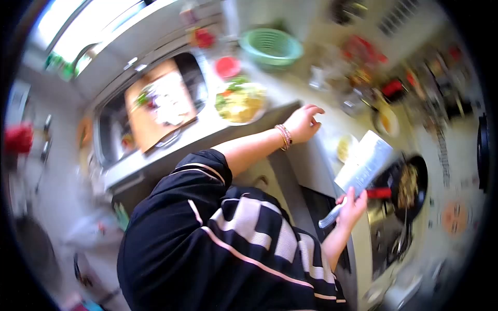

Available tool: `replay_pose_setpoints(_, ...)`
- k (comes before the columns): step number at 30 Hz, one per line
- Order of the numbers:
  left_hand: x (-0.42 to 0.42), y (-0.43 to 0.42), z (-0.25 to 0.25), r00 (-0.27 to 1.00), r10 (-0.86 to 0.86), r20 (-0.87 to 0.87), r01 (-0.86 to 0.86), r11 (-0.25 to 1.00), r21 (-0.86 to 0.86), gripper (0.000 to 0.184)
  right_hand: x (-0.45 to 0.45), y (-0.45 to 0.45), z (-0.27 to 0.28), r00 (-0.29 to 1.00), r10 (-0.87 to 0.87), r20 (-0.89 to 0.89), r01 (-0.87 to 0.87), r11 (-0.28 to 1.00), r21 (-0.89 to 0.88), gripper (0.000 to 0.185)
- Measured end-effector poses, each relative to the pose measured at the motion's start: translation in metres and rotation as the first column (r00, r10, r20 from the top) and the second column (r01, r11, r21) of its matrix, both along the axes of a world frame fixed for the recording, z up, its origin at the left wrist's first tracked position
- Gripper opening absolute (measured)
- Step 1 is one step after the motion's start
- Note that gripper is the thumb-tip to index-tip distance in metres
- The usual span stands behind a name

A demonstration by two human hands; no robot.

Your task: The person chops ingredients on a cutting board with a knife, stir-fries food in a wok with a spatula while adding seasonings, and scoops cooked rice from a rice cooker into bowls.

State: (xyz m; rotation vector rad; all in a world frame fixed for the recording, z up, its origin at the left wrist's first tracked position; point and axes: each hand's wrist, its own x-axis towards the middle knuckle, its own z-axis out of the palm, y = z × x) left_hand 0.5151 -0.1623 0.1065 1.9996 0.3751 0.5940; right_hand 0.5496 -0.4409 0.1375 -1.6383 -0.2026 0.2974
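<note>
My right hand (353, 208) is closed round the handle of a cleaver (364, 161), its broad pale blade pointing up and away over the counter by the stove. Just beyond that hand, a red-handled frying pan (411, 186) holds browned food. My left hand (305, 123), with bracelets at the wrist, reaches over the counter edge, fingers apart and slightly bent, holding nothing. To its left is a plate (240, 122) heaped with yellow pieces and some green and orange ones. A small dish of yellowish food (344, 149) sits near the blade.
A wooden cutting board (136, 116) with chopped white, purple and green food lies across the sink (111, 136). A green colander (272, 47) and a red round item (227, 67) stand behind the plate. Bottles and jars crowd the far counter near a yellow-filled bowl (387, 120).
</note>
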Motion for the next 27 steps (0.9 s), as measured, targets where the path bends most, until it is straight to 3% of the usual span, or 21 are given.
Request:
replay_pose_setpoints(1,-0.034,0.017,0.004,0.998,0.056,-0.006,-0.056,0.996,-0.069,0.033,-0.006,0.017,0.001,0.997,0.073,-0.026,-0.072,0.996,0.054,0.006)
replay_pose_setpoints(3,-0.109,0.051,-0.004,0.961,0.275,-0.012,-0.275,0.961,-0.017,0.029,-0.027,0.060,0.003,0.961,0.274,-0.040,-0.271,0.960,0.075,0.007)
replay_pose_setpoints(5,-0.186,0.079,-0.033,0.876,0.466,-0.126,-0.482,0.846,-0.228,0.027,-0.059,0.110,0.003,0.893,0.449,-0.035,-0.445,0.891,0.090,0.007)
replay_pose_setpoints(7,-0.277,0.102,-0.018,0.787,0.594,-0.168,-0.611,0.787,-0.083,0.026,-0.087,0.156,-0.011,0.774,0.634,0.005,-0.633,0.773,0.039,0.013)
replay_pose_setpoints(9,-0.361,0.125,-0.046,0.688,0.700,-0.192,-0.721,0.630,-0.289,0.026,-0.143,0.216,0.001,0.631,0.773,0.070,-0.772,0.634,-0.044,0.030)
replay_pose_setpoints(10,-0.399,0.133,-0.055,0.596,0.779,-0.195,-0.766,0.480,-0.427,0.026,-0.169,0.242,-0.004,0.528,0.828,0.190,-0.821,0.554,-0.135,0.038)
replay_pose_setpoints(11,-0.436,0.138,-0.062,0.498,0.840,-0.215,-0.771,0.316,-0.553,0.025,-0.193,0.269,-0.006,0.367,0.897,0.246,-0.848,0.431,-0.308,0.042)
replay_pose_setpoints(13,-0.510,0.146,-0.069,0.397,0.873,-0.284,-0.836,0.216,-0.505,0.023,-0.255,0.325,-0.021,0.076,0.870,0.487,-0.871,0.295,-0.392,0.041)
replay_pose_setpoints(15,-0.565,0.147,-0.064,0.305,0.878,-0.368,-0.801,0.028,-0.599,0.019,-0.310,0.369,-0.047,-0.044,0.909,0.413,-0.824,0.201,-0.530,0.035)
replay_pose_setpoints(16,-0.592,0.149,-0.065,0.286,0.886,-0.365,-0.777,-0.009,-0.630,0.018,-0.331,0.391,-0.070,-0.183,0.868,0.462,-0.732,0.193,-0.653,0.032)
replay_pose_setpoints(18,-0.635,0.157,-0.065,0.246,0.892,-0.380,-0.775,-0.055,-0.630,0.018,-0.364,0.420,-0.089,-0.260,0.851,0.456,-0.626,0.211,-0.751,0.028)
replay_pose_setpoints(19,-0.651,0.164,-0.056,0.251,0.886,-0.390,-0.783,-0.051,-0.620,0.017,-0.377,0.429,-0.097,-0.271,0.837,0.475,-0.584,0.249,-0.773,0.024)
replay_pose_setpoints(21,-0.673,0.183,-0.028,0.383,0.860,-0.337,-0.739,0.067,-0.670,0.020,-0.391,0.441,-0.111,-0.275,0.766,0.581,-0.533,0.382,-0.755,0.022)
replay_pose_setpoints(22,-0.676,0.193,0.007,0.453,0.839,-0.301,-0.729,0.154,-0.667,0.023,-0.394,0.448,-0.119,-0.290,0.719,0.632,-0.501,0.448,-0.740,0.021)
replay_pose_setpoints(23,-0.675,0.202,0.051,0.534,0.803,-0.265,-0.706,0.251,-0.662,0.026,-0.396,0.450,-0.120,-0.307,0.746,0.591,-0.450,0.433,-0.781,0.020)
replay_pose_setpoints(24,-0.675,0.210,0.090,0.629,0.769,-0.112,-0.649,0.440,-0.621,0.031,-0.396,0.453,-0.130,-0.322,0.760,0.564,-0.423,0.417,-0.804,0.020)
replay_pose_setpoints(26,-0.670,0.216,0.148,0.637,0.751,0.173,-0.601,0.625,-0.499,0.040,-0.396,0.451,-0.136,-0.309,0.783,0.540,-0.391,0.412,-0.823,0.018)
replay_pose_setpoints(27,-0.678,0.224,0.162,0.692,0.615,0.377,-0.446,0.776,-0.447,0.041,-0.397,0.450,-0.133,-0.290,0.783,0.550,-0.395,0.425,-0.814,0.018)
